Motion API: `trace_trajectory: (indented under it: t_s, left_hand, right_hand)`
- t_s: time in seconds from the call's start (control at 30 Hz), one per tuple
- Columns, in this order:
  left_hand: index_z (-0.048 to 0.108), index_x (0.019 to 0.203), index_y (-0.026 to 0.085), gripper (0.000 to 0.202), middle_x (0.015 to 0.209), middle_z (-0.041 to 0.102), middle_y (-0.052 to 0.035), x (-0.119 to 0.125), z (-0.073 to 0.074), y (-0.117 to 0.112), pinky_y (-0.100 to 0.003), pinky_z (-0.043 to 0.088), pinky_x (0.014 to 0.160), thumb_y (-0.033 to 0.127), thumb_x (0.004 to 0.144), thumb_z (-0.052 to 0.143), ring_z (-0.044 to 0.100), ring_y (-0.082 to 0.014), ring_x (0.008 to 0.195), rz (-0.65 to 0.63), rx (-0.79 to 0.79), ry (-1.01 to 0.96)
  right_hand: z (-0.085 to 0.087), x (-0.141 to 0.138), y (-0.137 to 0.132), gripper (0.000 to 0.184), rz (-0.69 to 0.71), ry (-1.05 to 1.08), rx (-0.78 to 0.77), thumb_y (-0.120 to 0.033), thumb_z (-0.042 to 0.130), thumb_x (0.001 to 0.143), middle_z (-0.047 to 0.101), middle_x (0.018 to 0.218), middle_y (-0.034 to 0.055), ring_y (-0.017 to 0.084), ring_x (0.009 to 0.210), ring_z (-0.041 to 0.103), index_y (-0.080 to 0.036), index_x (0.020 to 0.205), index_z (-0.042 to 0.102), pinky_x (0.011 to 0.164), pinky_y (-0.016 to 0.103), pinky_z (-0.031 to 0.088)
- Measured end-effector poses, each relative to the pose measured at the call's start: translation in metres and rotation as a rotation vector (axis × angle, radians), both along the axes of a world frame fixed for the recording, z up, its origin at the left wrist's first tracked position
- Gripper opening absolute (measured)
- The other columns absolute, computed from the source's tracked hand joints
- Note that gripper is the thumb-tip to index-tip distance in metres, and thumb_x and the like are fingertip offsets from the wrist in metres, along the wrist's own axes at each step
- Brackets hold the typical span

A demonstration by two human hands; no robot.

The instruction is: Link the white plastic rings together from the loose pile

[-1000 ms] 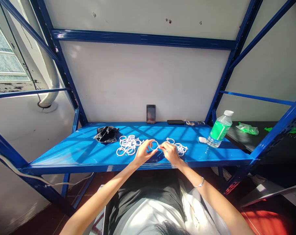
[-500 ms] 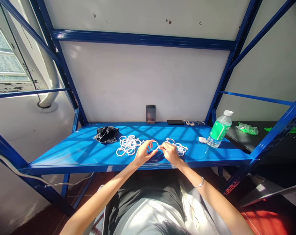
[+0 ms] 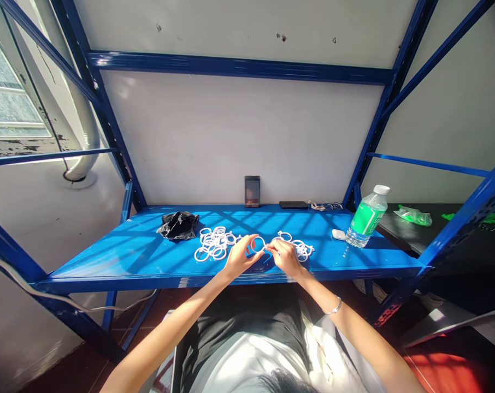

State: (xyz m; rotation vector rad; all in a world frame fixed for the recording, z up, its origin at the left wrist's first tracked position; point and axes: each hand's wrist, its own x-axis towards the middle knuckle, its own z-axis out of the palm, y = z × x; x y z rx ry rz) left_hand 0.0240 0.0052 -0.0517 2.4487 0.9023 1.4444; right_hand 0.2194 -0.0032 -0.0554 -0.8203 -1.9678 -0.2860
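Observation:
A white ring is held up between my two hands over the front part of the blue shelf. My left hand grips its left side between thumb and fingers. At the ring's right edge, my right hand pinches with closed fingertips; the exact spot it grips is too small to make out. Left of my left hand lies a pile of white rings. Behind and beside my right hand is a smaller group of white rings, partly hidden by that hand.
A crumpled black plastic bag lies at the left. Along the back are a small dark upright box, a black flat object and a coiled cable. To the right stand a white case and a green-labelled bottle.
Almost nothing differs. Both hands keep the same hold on the ring, and the piles stay where they were. At the far right edge, a bit of a hand appears by the green item.

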Motion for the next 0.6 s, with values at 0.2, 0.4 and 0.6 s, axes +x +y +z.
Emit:
trace_trajectory:
  t_s: [0.2, 0.4, 0.6]
  left_hand:
    - [0.050, 0.121, 0.021, 0.040, 0.083, 0.060, -0.0013, -0.0001, -0.0009, 0.0003, -0.024, 0.050, 0.060, 0.043, 0.089, 0.057, 0.056, -0.0127, 0.068, 0.006, 0.000, 0.003]
    - [0.049, 0.122, 0.021, 0.040, 0.083, 0.060, -0.0008, 0.0002, -0.0006, 0.0000, -0.024, 0.050, 0.060, 0.042, 0.089, 0.056, 0.055, -0.0122, 0.067, 0.011, 0.012, 0.011]
    - [0.049, 0.123, 0.022, 0.041, 0.083, 0.060, -0.0008, -0.0001, -0.0014, 0.0005, -0.024, 0.050, 0.060, 0.044, 0.089, 0.056, 0.056, -0.0123, 0.067, 0.014, 0.014, 0.016]
  right_hand:
    - [0.0012, -0.0005, -0.0010, 0.021, -0.009, -0.010, 0.009, -0.021, 0.051, 0.095, 0.069, 0.070, 0.0041, 0.018, 0.062, 0.065, -0.020, 0.076, 0.061, 0.055, 0.027, 0.045]
    - [0.0019, -0.0005, -0.0014, 0.022, -0.007, -0.012, 0.019, -0.021, 0.051, 0.095, 0.068, 0.069, 0.0042, 0.018, 0.061, 0.064, -0.020, 0.075, 0.059, 0.054, 0.028, 0.044]
    - [0.0024, -0.0007, -0.0019, 0.022, -0.006, -0.018, 0.017, -0.021, 0.051, 0.095, 0.068, 0.069, 0.0041, 0.018, 0.062, 0.064, -0.020, 0.075, 0.059, 0.054, 0.028, 0.045]
